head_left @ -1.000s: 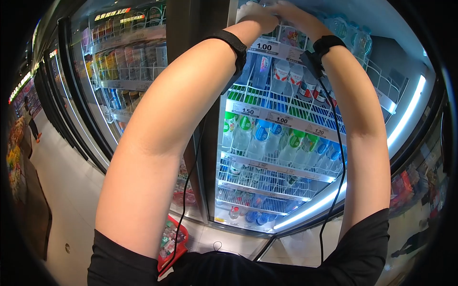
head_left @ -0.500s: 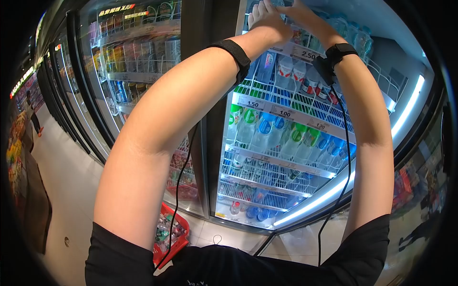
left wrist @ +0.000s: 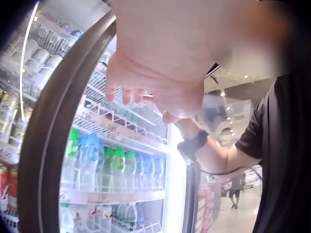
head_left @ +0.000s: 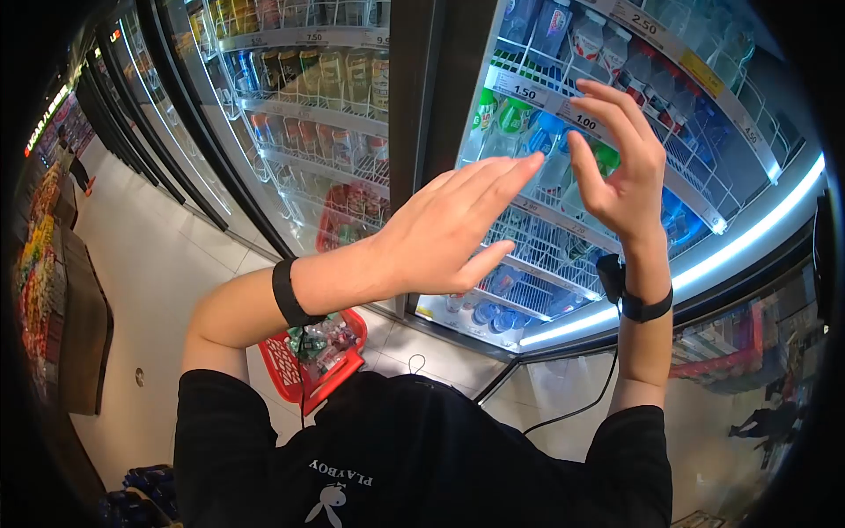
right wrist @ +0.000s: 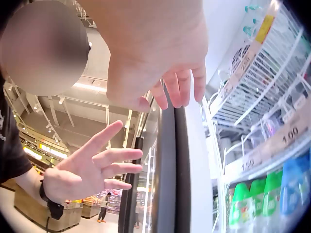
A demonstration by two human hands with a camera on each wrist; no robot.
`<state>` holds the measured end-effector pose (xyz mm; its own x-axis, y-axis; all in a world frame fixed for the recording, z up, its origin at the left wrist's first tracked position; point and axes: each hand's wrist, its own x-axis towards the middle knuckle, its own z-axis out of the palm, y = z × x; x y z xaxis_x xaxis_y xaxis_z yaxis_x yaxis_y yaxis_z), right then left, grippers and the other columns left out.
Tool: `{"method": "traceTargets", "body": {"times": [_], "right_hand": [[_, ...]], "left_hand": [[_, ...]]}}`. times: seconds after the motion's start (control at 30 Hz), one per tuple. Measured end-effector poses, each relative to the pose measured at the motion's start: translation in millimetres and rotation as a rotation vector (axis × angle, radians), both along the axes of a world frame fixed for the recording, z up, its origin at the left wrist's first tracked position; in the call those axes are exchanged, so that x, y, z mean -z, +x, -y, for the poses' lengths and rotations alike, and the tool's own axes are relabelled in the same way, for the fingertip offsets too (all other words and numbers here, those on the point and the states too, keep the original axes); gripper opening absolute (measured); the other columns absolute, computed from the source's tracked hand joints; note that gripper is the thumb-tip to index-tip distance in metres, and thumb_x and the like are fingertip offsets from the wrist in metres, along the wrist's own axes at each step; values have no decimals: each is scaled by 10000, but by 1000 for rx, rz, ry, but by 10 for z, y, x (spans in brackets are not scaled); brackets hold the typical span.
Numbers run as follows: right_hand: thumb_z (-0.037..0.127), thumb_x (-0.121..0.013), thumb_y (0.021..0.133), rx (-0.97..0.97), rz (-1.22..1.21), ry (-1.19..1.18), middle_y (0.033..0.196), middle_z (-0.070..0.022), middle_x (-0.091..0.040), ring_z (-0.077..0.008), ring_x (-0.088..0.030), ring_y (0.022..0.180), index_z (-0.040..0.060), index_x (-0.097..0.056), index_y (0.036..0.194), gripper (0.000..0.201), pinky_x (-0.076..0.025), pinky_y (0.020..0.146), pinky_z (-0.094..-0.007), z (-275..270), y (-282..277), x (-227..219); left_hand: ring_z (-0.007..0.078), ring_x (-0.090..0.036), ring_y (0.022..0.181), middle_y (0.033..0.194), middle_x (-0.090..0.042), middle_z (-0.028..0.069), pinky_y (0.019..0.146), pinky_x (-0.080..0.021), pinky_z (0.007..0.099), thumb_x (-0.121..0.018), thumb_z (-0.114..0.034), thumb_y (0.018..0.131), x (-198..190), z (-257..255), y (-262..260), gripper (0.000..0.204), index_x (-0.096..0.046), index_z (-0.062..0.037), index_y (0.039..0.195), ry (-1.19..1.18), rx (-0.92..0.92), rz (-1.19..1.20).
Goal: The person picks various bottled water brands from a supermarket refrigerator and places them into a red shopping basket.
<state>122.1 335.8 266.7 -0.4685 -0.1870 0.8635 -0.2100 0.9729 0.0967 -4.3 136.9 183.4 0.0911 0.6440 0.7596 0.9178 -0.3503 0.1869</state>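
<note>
- The left hand (head_left: 449, 229) is up before the open fridge (head_left: 440, 97), fingers straight, thumb apart, holding nothing.
- The right hand (head_left: 627, 167) is empty too, fingers loosely bent, near the left fingertips but not touching them.
- The bottles (head_left: 509, 123), green- and blue-capped, stand upright in rows behind the hands, below a price strip (head_left: 525, 91); how near the fingers come is hard to judge.
- A red basket (head_left: 337, 374) sits on the floor, filled with packaged goods I can't make out.
- I'd call this step a free-handed moment at the shelves, between grips.
- Handling a bottle next would call for one hand reaching in and closing round it, without knocking its neighbours.
</note>
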Motion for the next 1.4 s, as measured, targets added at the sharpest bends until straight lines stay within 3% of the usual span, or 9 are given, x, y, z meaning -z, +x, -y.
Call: {"method": "traceTargets", "body": {"times": [0.13,0.3,0.4,0.47,0.6,1.07,1.13,1.23,1.4], "right_hand": [[59,-742,772,-128,413,16,1078,-134,-689,-303,-683,918,20,-680,965,206,-568,783,-370,509,14,1001],[147,-715,828,-346,757,-39,961,-62,-643,-259,-653,860,58,-640,930,154,-553,715,-375,1021,-341,2369],[168,-695,848,-387,935,-70,933,-76,-639,-280,-656,865,57,-636,932,151,-556,714,-396,1264,-611,3096],[179,-685,858,-396,1034,-55,924,-88,-640,-296,-660,872,55,-637,937,154,-558,718,-410,1416,-799,3556],[201,-659,879,-349,1217,-51,927,-123,-664,-348,-685,887,43,-654,968,181,-565,744,-470,1853,-1118,4242],[252,-645,892,-310,1812,-445,1056,-233,-728,-416,-692,1020,20,-723,1088,314,-550,918,-481,3118,-2323,6232],[240,-652,886,-250,1831,-448,1042,-250,-730,-394,-714,1006,18,-721,1117,327,-560,906,-442,3115,-2425,6623],[266,-654,937,60,2000,-918,934,-109,-762,-204,-739,877,24,-734,1040,275,-578,739,-367,3128,-2549,7376],[235,-646,931,221,1983,-1342,932,-116,-771,-176,-756,824,-3,-726,1038,273,-592,702,-318,3306,-2767,7873]], "left_hand": [[325,-622,1195,1289,-653,118,994,-499,440,-732,-118,832,1228,971,-260,593,-566,-91,1401,-377,-210,45],[358,-694,970,1020,-708,137,895,-545,470,-662,-215,879,2772,2207,-455,305,-671,-77,1151,-647,-638,318],[348,-685,1035,1117,-718,147,883,-559,452,-665,-256,914,3464,2871,-486,331,-688,-99,1205,-1009,-937,515],[380,-701,926,1003,-721,162,780,-568,491,-658,-274,907,3891,3230,-417,235,-676,-66,1016,-915,-1095,711],[356,-709,998,1059,-739,146,863,-568,473,-637,-328,925,4858,3949,-339,300,-713,-109,1115,-1080,-1306,1016],[348,-704,1019,1051,-735,154,859,-566,490,-594,-306,932,5862,4102,-723,274,-701,-106,1085,-1284,-1236,1191],[351,-706,1011,1047,-735,153,855,-567,492,-594,-310,932,6070,4108,-856,273,-701,-109,1081,-1337,-1229,1217],[358,-709,1009,1050,-741,151,854,-569,497,-601,-325,924,6403,4133,-1020,293,-711,-106,1084,-1400,-1202,1238],[386,-719,1023,1071,-739,209,880,-577,492,-559,-410,972,6919,4107,-1423,422,-727,-42,1092,-1496,-1324,1348]]}}
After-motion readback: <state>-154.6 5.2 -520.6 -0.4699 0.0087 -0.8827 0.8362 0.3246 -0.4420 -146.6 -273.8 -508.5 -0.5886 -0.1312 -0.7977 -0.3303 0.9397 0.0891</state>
